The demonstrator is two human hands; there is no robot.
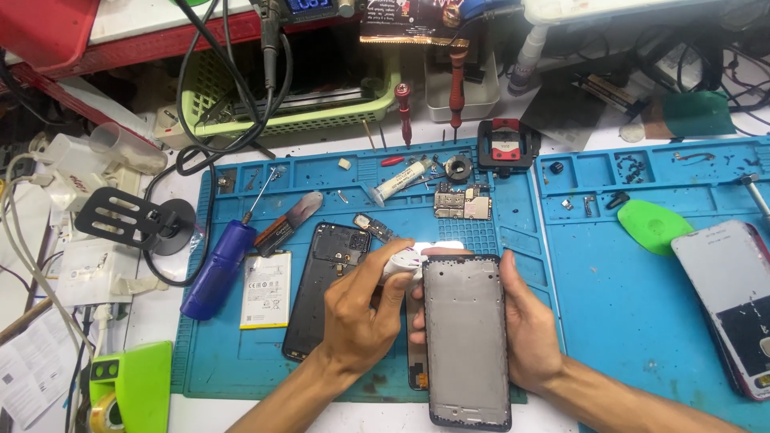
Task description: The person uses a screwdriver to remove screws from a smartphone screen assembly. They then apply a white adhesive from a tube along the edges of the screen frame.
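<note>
One phone frame (467,337) gripped by two hands: right (525,321), left (361,317) also pinching white bottle (401,261).

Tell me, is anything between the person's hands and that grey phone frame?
Nothing visible: the right hand grips the phone frame directly. The left hand holds a small white bottle at its top edge.

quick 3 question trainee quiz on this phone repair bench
1. Which hand holds the white roll of tape?
2. True or false: the phone battery lies right of the black back cover.
3. What blue-handled tool lies left of the battery?

Key
1. The left hand; the right hand supports the grey phone frame.
2. False, it lies left.
3. A screwdriver.
</note>
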